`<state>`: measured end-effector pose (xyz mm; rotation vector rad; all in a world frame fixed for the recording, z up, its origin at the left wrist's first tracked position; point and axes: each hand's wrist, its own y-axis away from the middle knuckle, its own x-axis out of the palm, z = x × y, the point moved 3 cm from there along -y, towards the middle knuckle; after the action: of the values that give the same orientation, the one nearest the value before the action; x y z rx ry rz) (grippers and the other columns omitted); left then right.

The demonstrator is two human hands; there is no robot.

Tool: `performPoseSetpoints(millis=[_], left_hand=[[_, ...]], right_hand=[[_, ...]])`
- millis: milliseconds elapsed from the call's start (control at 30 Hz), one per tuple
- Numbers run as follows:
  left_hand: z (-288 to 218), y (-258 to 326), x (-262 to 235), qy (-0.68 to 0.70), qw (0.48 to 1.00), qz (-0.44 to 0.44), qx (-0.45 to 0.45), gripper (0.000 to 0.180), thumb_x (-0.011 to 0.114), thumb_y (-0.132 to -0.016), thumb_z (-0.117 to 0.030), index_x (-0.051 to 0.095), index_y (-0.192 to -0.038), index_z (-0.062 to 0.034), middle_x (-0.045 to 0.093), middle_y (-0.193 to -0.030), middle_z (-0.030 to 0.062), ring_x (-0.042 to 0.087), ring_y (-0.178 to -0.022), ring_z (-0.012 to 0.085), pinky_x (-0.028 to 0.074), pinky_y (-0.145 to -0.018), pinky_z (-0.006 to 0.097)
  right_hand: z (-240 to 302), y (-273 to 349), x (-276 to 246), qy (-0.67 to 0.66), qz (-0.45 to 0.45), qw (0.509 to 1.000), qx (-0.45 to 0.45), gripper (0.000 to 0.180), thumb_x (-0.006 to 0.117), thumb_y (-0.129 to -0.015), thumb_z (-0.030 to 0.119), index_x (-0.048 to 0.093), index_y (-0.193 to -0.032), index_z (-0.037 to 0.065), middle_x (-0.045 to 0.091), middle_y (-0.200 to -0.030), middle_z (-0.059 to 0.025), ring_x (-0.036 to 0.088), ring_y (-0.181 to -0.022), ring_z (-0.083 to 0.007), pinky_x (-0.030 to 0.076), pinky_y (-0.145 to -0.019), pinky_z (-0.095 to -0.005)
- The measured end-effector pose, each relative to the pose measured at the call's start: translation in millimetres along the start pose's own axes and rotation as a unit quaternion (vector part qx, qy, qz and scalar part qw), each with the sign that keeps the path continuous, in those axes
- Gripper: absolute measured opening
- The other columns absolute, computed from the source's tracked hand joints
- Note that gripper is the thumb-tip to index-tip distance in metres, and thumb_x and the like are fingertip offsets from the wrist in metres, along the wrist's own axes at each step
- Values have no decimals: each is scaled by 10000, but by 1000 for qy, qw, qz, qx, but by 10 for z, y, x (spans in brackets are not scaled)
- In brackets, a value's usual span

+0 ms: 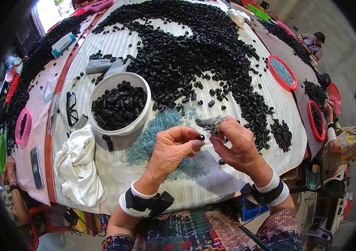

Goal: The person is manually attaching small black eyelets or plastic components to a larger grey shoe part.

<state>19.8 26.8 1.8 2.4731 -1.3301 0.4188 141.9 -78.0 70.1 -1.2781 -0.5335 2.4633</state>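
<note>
My left hand (171, 148) pinches a small black plastic piece (201, 137) between thumb and fingertips. Just to its right, my right hand (238, 146) is closed around a bundle of thin grey strands (208, 122), whose end points left. Beneath both hands lies a loose pile of tiny clear bluish pieces (150, 136) on the white striped cloth. At the upper left of my left hand stands a white bowl (146, 113), filled with black plastic pieces (118, 102). A broad heap of similar black pieces (186, 62) covers the far part of the table.
A crumpled white cloth (79, 167) and black-framed eyeglasses (72, 109) lie left of the bowl. Grey strand bundles (99, 66) rest behind it. Farther right is a red-rimmed tray (282, 73) of bluish pieces. Other people (347, 134) sit along the right; another person's hand (9, 169) shows at left.
</note>
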Motion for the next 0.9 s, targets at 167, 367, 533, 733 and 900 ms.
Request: performPoseSetpoints(millis=[167,367,533,733,900], left_hand=[[-2,-4,22,-37,999,-11,38,136,708,-762,8,640,-880,12,652,-787,50,618,-689,95,524,-584,219],[-27,17,2,-142,987,-15,67,117,695,-779,2,645,-883,21,658,-774,37,583,-697,64,486,-616,223],[10,19,-23,-27,999,-6,21,149,719,-771,-34,643,-881,32,658,-767,57,619,-723,93,514,-619,229],[-17,15,13,37,998,38,-25,195,709,-795,-70,649,-951,30,665,-820,84,642,-719,129,529,-605,239],[11,-16,-4,117,992,48,-21,177,670,-810,-20,609,-971,21,667,-848,134,664,-724,174,563,-588,268]], right_hand=[[41,-35,51,86,43,995,-31,253,567,-724,-54,516,-967,-2,512,-815,-141,564,-710,-324,490,-601,-375],[94,-83,140,138,109,984,-39,207,536,-766,18,505,-969,-7,495,-787,-133,554,-723,-312,481,-612,-388],[118,-89,119,41,59,997,-21,244,561,-727,-45,506,-962,-11,499,-774,-127,556,-679,-307,483,-582,-379],[54,-20,51,-39,-29,998,41,203,566,-739,-122,539,-912,-21,543,-809,-127,563,-639,-238,471,-531,-308],[-123,27,-117,3,-120,991,51,202,559,-756,-105,572,-939,-19,590,-806,-120,567,-595,-192,445,-509,-287]])
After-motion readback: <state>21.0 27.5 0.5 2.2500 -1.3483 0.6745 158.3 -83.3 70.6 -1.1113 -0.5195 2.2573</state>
